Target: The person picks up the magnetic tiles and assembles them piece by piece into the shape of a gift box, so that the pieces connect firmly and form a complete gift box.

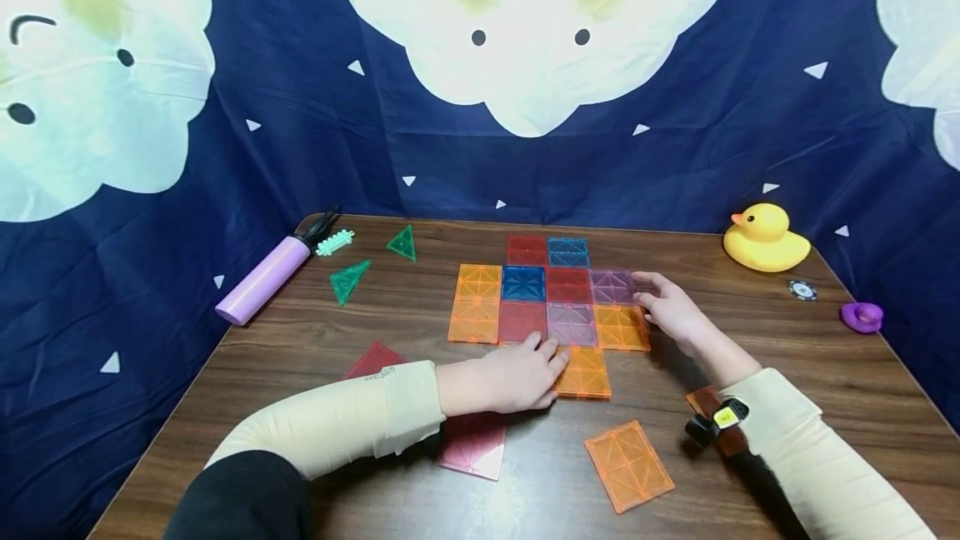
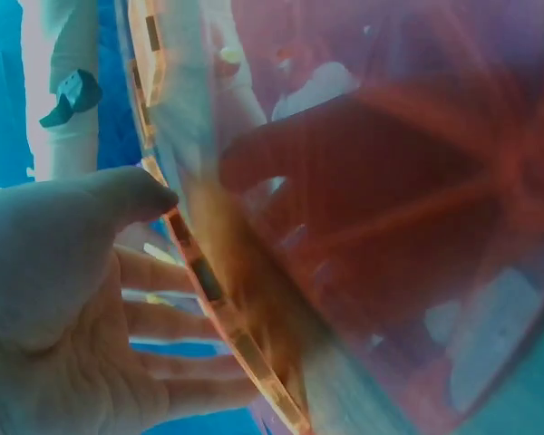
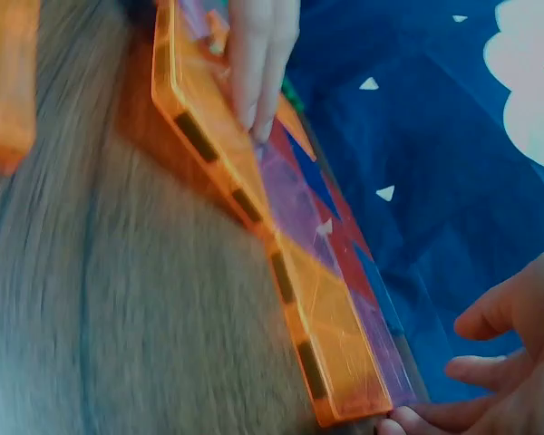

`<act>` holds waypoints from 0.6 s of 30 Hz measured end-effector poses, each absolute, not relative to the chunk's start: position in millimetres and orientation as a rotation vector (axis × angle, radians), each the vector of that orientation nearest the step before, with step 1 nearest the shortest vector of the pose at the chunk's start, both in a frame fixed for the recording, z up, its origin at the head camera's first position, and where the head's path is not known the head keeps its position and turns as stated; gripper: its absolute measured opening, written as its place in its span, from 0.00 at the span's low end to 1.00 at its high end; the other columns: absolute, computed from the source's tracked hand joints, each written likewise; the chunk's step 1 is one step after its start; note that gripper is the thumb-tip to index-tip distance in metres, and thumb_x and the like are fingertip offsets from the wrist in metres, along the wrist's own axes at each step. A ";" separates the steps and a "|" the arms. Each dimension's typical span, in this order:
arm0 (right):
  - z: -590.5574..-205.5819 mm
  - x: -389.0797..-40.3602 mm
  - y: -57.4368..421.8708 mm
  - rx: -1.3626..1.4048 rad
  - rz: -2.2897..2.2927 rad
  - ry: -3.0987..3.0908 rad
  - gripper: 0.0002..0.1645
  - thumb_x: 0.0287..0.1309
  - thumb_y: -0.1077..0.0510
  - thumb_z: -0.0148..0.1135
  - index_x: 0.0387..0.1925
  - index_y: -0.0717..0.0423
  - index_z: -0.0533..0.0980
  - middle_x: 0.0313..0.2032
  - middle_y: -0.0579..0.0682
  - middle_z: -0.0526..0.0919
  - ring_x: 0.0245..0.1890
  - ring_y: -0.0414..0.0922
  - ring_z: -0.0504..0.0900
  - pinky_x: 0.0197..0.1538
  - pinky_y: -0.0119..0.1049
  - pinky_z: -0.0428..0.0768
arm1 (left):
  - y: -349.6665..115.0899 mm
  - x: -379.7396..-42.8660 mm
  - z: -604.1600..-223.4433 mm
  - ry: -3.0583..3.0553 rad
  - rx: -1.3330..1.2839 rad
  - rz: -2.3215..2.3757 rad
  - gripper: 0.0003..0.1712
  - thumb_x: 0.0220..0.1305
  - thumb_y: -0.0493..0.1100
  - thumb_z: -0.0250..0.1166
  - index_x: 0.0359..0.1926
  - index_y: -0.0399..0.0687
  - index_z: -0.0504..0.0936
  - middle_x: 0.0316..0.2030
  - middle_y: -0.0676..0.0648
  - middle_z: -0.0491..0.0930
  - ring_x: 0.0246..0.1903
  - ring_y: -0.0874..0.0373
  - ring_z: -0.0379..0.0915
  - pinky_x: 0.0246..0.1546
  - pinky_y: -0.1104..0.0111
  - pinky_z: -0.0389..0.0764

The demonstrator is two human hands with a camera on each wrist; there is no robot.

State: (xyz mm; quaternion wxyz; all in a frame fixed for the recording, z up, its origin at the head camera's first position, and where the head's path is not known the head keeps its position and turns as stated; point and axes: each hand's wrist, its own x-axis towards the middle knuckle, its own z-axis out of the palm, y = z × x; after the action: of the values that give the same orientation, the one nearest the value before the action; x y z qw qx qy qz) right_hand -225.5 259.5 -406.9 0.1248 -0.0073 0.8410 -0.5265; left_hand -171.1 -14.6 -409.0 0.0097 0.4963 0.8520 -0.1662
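A flat patch of see-through magnetic tiles in orange, red, blue and purple lies joined on the wooden table. My left hand [image 1: 521, 375] rests over its front edge, fingertips on the tiles beside the front orange tile [image 1: 585, 373]. In the left wrist view, the thumb of the left hand [image 2: 72, 281] touches a magnet-lined orange edge, and the other fingers stretch out past it. At the patch's right side, my right hand [image 1: 670, 307] has its fingertips by the purple tile [image 1: 612, 286] and the right orange tile [image 1: 622, 327]. Its fingers look loosely spread in the right wrist view.
Loose tiles lie nearer me: an orange one [image 1: 630, 465], a pink one [image 1: 476, 450] and a red one [image 1: 377, 358] by the left forearm. Green triangles [image 1: 349, 280] and a lilac pump [image 1: 266, 280] sit left. A yellow duck [image 1: 767, 240] stands at the back right.
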 end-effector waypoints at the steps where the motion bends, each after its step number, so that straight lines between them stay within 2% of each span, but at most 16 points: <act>1: -406.7 -225.4 259.9 0.008 -1.579 2.420 0.32 0.77 0.63 0.41 0.76 0.70 0.51 0.71 0.73 0.58 0.63 0.59 0.67 0.55 0.41 0.77 | -15.2 -172.7 -408.2 2.647 1.547 -0.487 0.34 0.79 0.57 0.51 0.75 0.42 0.67 0.68 0.41 0.71 0.61 0.47 0.69 0.64 0.61 0.69; 4: -405.4 -224.7 261.0 0.094 -1.726 2.300 0.33 0.77 0.62 0.41 0.77 0.67 0.50 0.71 0.69 0.58 0.60 0.53 0.68 0.48 0.32 0.75 | -17.3 -177.9 -406.4 2.607 1.516 -0.358 0.33 0.80 0.56 0.50 0.75 0.41 0.66 0.69 0.40 0.70 0.63 0.46 0.69 0.65 0.62 0.69; 9: -406.4 -224.2 262.9 0.130 -1.908 2.158 0.33 0.79 0.62 0.40 0.78 0.64 0.48 0.72 0.66 0.56 0.55 0.44 0.72 0.52 0.35 0.75 | -19.5 -183.3 -402.7 2.569 1.477 -0.154 0.27 0.79 0.53 0.52 0.70 0.42 0.70 0.68 0.43 0.72 0.64 0.49 0.71 0.65 0.64 0.70; 13: -409.6 -225.6 263.5 0.106 -2.017 2.132 0.32 0.77 0.67 0.41 0.77 0.66 0.50 0.71 0.67 0.57 0.48 0.39 0.75 0.49 0.34 0.78 | -20.6 -183.4 -399.8 2.582 1.528 -0.080 0.17 0.79 0.50 0.54 0.58 0.44 0.75 0.57 0.46 0.80 0.51 0.55 0.79 0.55 0.67 0.78; 18: -410.7 -228.1 260.0 0.093 -2.118 2.115 0.31 0.74 0.72 0.44 0.75 0.69 0.54 0.66 0.63 0.63 0.47 0.39 0.75 0.46 0.32 0.81 | -21.5 -184.7 -392.2 2.651 1.608 0.006 0.10 0.77 0.45 0.57 0.52 0.46 0.77 0.40 0.49 0.84 0.37 0.58 0.82 0.37 0.69 0.83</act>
State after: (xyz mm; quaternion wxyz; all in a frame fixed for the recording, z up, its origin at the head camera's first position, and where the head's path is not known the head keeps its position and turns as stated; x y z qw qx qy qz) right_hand -228.1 260.0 -410.7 0.0736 0.0311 0.7044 -0.7053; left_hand -184.7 -21.5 -392.2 0.0206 0.5184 0.8549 0.0021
